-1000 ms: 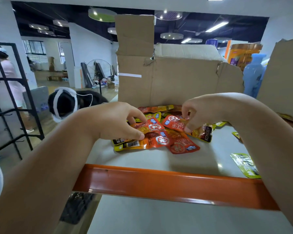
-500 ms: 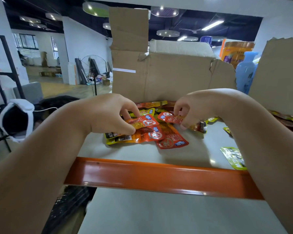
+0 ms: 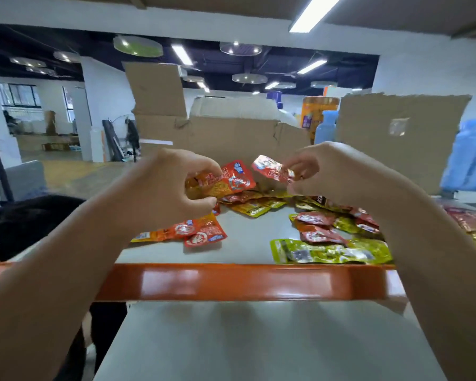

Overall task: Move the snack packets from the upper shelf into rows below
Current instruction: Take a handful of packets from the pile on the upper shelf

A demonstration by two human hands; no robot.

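Observation:
Several red, orange and yellow-green snack packets [image 3: 322,229] lie scattered on the grey upper shelf [image 3: 248,246]. My left hand [image 3: 160,188] pinches an orange-red packet [image 3: 228,182], lifted above the pile. My right hand [image 3: 330,174] pinches a small red packet [image 3: 270,169] by its end, also raised off the shelf. Two orange-red packets [image 3: 193,229] lie below my left hand. A long yellow-green packet [image 3: 327,251] lies near the shelf's front edge on the right. The lower shelf [image 3: 259,342] shows as a bare grey surface under the orange beam [image 3: 242,281].
An open cardboard box [image 3: 231,136] stands behind the pile, and a second cardboard sheet [image 3: 396,138] stands at the right. Blue bottles [image 3: 467,158] stand at the far right. More packets [image 3: 470,218] lie at the right edge. A dark object [image 3: 25,224] sits left of the shelf.
Both hands have lifted off the pile, each raising a packet it had been picking at. The view has tilted up and moved closer, showing more packets on the right.

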